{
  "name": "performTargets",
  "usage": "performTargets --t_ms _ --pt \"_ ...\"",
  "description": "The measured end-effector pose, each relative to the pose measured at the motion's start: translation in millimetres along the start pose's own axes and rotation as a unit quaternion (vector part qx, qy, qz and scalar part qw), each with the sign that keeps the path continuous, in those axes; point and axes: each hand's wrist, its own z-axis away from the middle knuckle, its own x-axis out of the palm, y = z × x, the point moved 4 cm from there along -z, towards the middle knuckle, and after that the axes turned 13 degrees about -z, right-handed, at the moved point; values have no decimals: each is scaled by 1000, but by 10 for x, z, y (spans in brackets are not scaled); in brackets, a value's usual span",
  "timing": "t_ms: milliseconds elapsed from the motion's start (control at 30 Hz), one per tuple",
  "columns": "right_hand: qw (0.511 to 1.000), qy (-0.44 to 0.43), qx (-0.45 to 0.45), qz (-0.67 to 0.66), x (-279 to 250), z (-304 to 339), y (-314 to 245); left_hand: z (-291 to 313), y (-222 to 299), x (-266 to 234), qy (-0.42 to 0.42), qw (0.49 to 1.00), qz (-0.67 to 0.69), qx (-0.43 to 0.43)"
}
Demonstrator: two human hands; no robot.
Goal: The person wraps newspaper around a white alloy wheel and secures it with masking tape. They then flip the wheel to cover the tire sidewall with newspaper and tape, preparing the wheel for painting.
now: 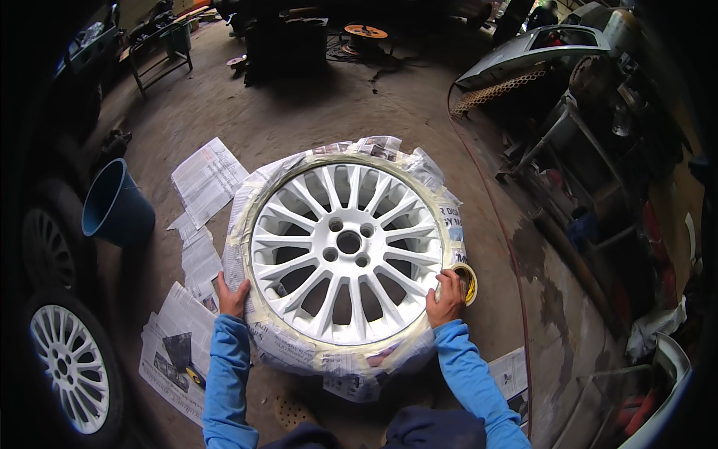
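A white multi-spoke wheel rim [348, 242] lies face up in front of me. Newspaper wraps the tyre [284, 344] around it, held down with pale masking tape along the rim's edge. On the wrapped tyre's left side my left hand [233, 297] grips the edge, thumb on top and fingers down the outer side. Across from it, my right hand [447, 299] has its fingers curled against a roll of masking tape [470, 284] with a yellow core. Its thumb touches the taped border next to the rim. The palm side of the right hand is hidden.
Loose newspaper sheets [206, 183] lie left of the wheel, one with a scraper [179, 350] on it. A blue bucket [120, 203] and another white wheel [69, 368] stand further left. A red hose [516, 277] runs along the right, beside cluttered metal parts [576, 150].
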Motion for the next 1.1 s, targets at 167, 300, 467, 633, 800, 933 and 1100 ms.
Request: performTargets --t_ms 167,300,467,633,800,933,1100 --pt "1000 -5 0 2 -19 -7 3 340 753 -174 114 953 -258 111" --pt "1000 -6 1 -2 -16 -19 1 898 1291 24 48 875 -387 287" --pt "1000 5 -12 -10 -8 -33 -19 1497 1367 404 -181 821 -413 350" --pt "1000 -9 3 -10 -3 -31 -24 1971 1424 591 -210 771 -379 467" --pt "1000 -6 0 -15 -6 -26 -36 1985 1466 598 -218 749 -396 484" --pt "1000 -5 -2 -21 8 -26 -24 2085 1559 738 -277 702 -395 524" --pt "1000 -9 -6 -18 29 -20 -12 2166 1597 864 -276 717 -415 487"
